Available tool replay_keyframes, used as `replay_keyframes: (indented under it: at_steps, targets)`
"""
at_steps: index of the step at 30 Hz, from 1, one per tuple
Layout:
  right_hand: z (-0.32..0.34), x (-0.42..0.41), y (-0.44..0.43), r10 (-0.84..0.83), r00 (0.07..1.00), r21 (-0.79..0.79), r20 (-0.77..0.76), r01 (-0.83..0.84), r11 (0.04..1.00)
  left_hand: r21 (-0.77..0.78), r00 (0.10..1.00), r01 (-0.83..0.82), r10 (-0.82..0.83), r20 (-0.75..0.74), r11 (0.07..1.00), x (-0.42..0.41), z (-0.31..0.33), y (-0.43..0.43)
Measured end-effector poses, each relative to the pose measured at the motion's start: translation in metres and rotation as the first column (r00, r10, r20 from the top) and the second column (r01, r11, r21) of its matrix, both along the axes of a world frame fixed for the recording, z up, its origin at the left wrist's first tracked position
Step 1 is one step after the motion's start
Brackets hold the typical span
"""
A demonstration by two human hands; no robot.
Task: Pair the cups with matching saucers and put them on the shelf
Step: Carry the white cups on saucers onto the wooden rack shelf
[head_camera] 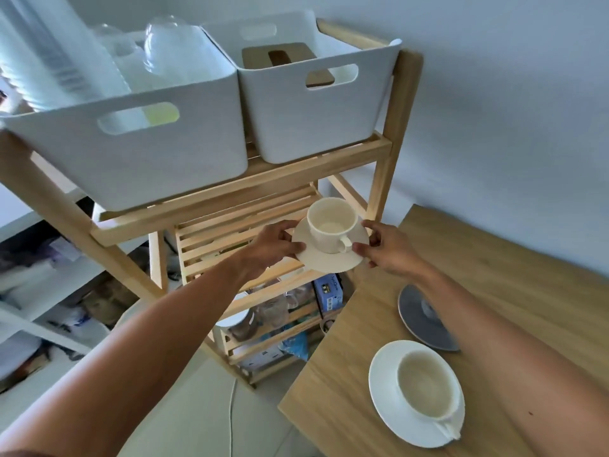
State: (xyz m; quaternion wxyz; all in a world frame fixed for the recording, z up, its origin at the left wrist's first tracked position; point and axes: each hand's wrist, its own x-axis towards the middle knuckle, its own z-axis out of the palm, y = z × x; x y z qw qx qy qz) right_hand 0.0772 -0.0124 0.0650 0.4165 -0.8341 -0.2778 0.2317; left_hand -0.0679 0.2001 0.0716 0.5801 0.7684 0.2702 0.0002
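In the head camera view, both hands carry a cream ceramic cup (330, 223) that stands upright on its round cream saucer (333, 258), in front of the middle slatted level of the light wooden shelf (237, 222). The left hand (275, 244) is closed on the left rim of the saucer, and the right hand (389, 247) pinches the right rim, so the saucer is between the two hands and the cup is touched by no finger, as far as I can see. The cup only rests on the saucer; if one hand goes lower than the other, the cup can slide and fall. The upper wooden rail is just above, so I think the cup rim could hit it when the pair goes in. The slats have gaps, and a saucer placed at the edge may tilt. On the wooden table (494, 258), a white cup (425, 389) sits on a white saucer (385, 400), and a grey saucer (425, 321) lies near it without a cup.
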Motion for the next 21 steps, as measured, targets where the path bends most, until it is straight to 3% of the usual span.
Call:
replay_keyframes:
  at_steps: [9, 21]
  targets:
    - [-0.077, 0.012, 0.069, 0.056, 0.996, -0.071, -0.071, -0.061, 0.996, 0.033, 0.994, -0.112, 0.112, -0.005, 0.993, -0.003, -0.085, 0.048]
    - [-0.119, 0.079, 0.142, 0.084, 0.995, -0.113, 0.055, -0.077, 0.991, 0.147, 0.983, -0.181, 0.183, 0.003, 0.972, 0.063, -0.141, 0.117]
